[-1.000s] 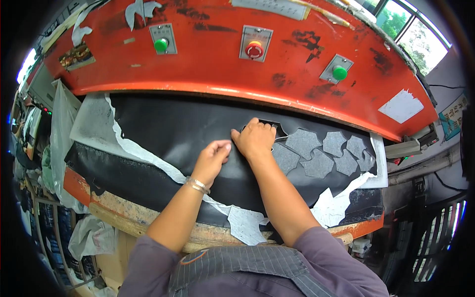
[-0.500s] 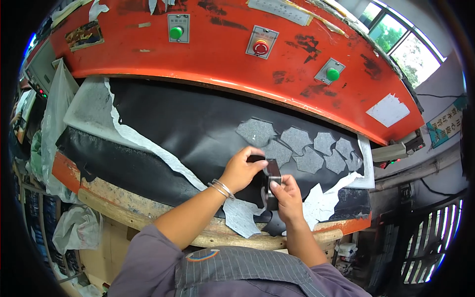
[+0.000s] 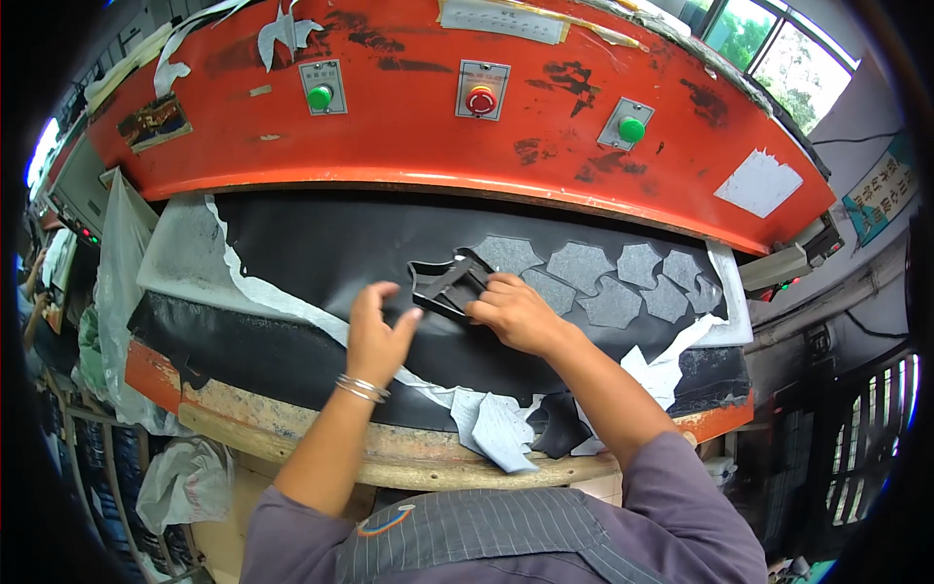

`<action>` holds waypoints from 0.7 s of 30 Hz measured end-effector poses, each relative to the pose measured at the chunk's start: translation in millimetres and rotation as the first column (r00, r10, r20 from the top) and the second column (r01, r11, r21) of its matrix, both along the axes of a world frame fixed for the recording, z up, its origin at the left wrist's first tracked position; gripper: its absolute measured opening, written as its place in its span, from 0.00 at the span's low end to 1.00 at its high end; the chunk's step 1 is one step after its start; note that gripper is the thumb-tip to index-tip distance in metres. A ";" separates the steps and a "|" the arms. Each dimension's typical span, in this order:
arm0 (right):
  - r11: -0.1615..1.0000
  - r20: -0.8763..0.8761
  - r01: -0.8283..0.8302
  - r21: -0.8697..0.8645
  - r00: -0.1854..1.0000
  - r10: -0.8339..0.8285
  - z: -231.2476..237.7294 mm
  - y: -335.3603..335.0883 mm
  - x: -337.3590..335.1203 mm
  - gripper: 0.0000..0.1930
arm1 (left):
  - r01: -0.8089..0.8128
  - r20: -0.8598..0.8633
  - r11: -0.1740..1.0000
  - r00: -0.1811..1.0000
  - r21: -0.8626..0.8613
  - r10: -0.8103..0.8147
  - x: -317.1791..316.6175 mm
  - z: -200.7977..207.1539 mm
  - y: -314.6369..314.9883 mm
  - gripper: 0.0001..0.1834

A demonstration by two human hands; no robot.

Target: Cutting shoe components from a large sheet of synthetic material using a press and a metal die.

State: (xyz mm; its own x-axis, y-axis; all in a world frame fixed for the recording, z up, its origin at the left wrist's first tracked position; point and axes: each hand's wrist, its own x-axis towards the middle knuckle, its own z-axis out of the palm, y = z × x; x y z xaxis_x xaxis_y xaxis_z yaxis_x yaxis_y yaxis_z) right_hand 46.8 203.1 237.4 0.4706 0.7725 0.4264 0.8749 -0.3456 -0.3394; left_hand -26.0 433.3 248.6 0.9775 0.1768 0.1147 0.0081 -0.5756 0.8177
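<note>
Head view: the right hand [image 3: 525, 316] is pinching the black hollow metal shape [image 3: 448, 280] over the smooth black sheet [image 3: 331, 243], just left of the flat grey many-sided pieces [image 3: 581, 265]. The left hand [image 3: 376, 339] is holding its fingers spread nearby. Laying the shape flat, close beside those pieces, is probably working best.

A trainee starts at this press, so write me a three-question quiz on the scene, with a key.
1. Fill in the blank: the person's ___ hand holds the die.
2. True or false: the gray shapes lie to the right of the die.
3. Pick one. Relative to the two green buttons, the red button is:
a) left of both
b) between them
c) right of both

Key: 1. right hand; 2. true; 3. b
</note>
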 end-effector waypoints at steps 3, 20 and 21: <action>0.998 0.034 -0.059 0.012 0.998 0.058 -16.2 18.4 14.0 0.05 | -0.009 0.025 0.988 1.000 0.153 0.006 12.7 -17.7 26.1 0.39; 0.891 -0.509 0.445 0.086 0.789 -0.345 -48.3 -12.5 11.3 0.27 | 0.010 -0.068 0.952 0.998 0.306 0.011 8.0 -35.6 19.4 0.41; 0.884 -0.517 0.460 0.088 0.780 -0.354 -50.0 -12.4 10.1 0.27 | -0.002 -0.067 0.954 0.998 0.299 0.023 7.6 -37.1 20.6 0.41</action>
